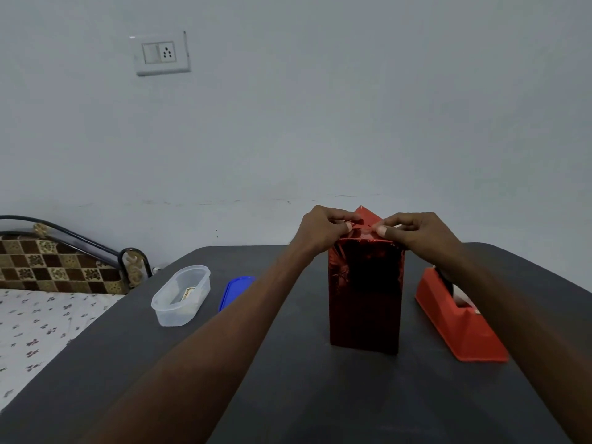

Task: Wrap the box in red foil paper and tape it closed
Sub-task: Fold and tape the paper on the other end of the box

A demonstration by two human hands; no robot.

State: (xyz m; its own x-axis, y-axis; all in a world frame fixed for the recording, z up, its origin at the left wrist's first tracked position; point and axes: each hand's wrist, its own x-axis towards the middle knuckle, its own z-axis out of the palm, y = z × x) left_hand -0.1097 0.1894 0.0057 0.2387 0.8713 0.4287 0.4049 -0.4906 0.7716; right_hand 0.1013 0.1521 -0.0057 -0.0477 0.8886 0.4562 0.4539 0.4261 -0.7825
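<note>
Two hands work the top end fold: the left hand (323, 230) and right hand (416, 232) pinch foil flaps atop the upright red-foil-wrapped rectangular box (365, 293), standing mid-table on the dark grey table (288, 379). Judged next: flatten the rear triangular flap, then take tape from the red plastic tape dispenser (458, 318) just right.

red foil-wrapped box (365, 293) upright on table, top flap raised

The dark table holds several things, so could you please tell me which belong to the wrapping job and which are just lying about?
Part of the job:
box in red foil, standing upright
left hand and right hand, pinching the foil flaps at its top
red tape dispenser, right of the box

Just lying about:
clear plastic container
blue lid
</note>
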